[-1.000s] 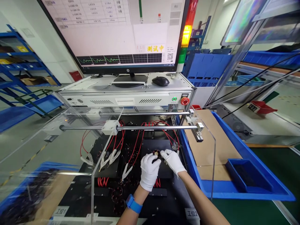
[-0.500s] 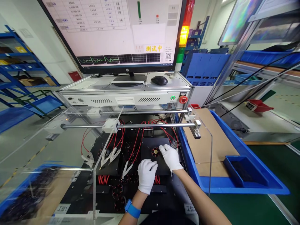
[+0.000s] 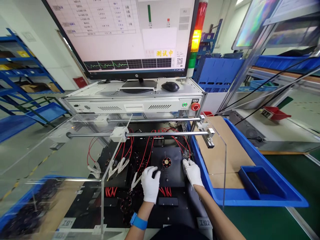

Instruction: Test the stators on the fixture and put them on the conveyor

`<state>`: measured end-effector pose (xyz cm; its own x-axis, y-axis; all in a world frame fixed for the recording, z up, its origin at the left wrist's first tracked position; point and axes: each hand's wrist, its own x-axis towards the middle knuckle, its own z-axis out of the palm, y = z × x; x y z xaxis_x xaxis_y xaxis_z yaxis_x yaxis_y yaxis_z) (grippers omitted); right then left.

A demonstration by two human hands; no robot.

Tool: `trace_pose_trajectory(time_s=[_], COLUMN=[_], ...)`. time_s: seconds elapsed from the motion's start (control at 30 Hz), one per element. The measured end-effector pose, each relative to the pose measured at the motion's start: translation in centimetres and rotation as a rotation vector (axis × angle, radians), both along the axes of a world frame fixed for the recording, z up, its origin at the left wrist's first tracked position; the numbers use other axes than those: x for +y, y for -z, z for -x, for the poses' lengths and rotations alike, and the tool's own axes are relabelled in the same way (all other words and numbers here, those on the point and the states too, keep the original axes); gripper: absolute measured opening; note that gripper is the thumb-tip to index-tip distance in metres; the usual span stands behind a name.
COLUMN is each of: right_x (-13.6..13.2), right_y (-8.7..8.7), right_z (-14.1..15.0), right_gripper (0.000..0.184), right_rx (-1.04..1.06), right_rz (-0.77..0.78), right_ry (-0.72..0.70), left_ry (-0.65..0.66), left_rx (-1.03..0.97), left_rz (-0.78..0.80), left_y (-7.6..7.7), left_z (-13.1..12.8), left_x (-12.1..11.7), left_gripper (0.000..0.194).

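1. We saw the left hand (image 3: 150,184) in a white glove resting at the black fixture plate's (image 3: 172,171) left edge; whether its curled fingers pinched anything we could not tell.
2. The right hand (image 3: 193,171) sat at the plate's right edge, grip hidden.
3. The small copper-wound coil (image 3: 166,162) lay on the plate, between both hands and untouched; red leads (image 3: 147,150) ran partly hidden behind the clear guard (image 3: 115,146).

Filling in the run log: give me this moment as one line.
left hand: on plate edge | right hand: at plate's right side | coil: on plate, untouched | monitor: test screen
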<state>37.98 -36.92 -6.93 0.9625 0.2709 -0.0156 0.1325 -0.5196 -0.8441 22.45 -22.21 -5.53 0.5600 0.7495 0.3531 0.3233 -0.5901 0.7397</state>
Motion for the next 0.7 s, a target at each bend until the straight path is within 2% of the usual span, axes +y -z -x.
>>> trace_pose_trajectory(time_s=[0.07, 0.13, 0.2, 0.27, 0.37, 0.4, 0.47, 0.57, 0.63, 0.7], right_x=[0.2, 1.0, 2.2, 3.5, 4.8, 5.0, 5.0, 4.6, 4.5, 4.2], right_y=[-0.2, -0.5, -0.7, -0.6, -0.3, -0.3, -0.7, -2.6, -4.5, -6.3], right_z=[-1.6, -3.6, -5.6, -7.2, -8.7, -8.9, -8.9, -7.5, -5.8, -3.9], right_gripper=[0.041, 0.044, 0.068, 0.092, 0.105, 0.102, 0.083, 0.056, 0.051, 0.052], right_rx=[-0.03, -0.089, -0.106, -0.052, 0.072, 0.086, 0.051, -0.087, -0.177, -0.252], right_rz=[-0.066, -0.088, 0.0, 0.148, 0.27, 0.28, 0.256, 0.181, 0.2, 0.302], right_ry=[0.086, 0.15, 0.158, 0.122, 0.051, 0.042, 0.052, 0.07, 0.01, -0.094], left_ry=[0.044, 0.085, 0.117, 0.207, 0.442, 0.513, 0.599, 0.626, 0.63, 0.637], left_rx=[0.037, 0.034, 0.001, -0.038, -0.132, -0.159, -0.176, -0.157, -0.164, -0.165], left_rz=[-0.242, -0.41, -0.533, -0.637, -0.735, -0.746, -0.749, -0.739, -0.717, -0.672], left_y=[-0.3, -0.8, -1.3, -1.9, -2.5, -2.6, -2.6, -2.4, -2.0, -1.6], left_z=[0.0, -0.2, -0.6, -1.2, -2.3, -2.6, -3.1, -3.4, -3.4, -3.4], left_x=[-0.4, -0.8, -1.0, -1.1, -0.9, -0.8, -0.6, -0.3, -0.2, -0.1], left_gripper=[0.027, 0.02, 0.012, 0.016, 0.023, 0.024, 0.024, 0.023, 0.023, 0.021])
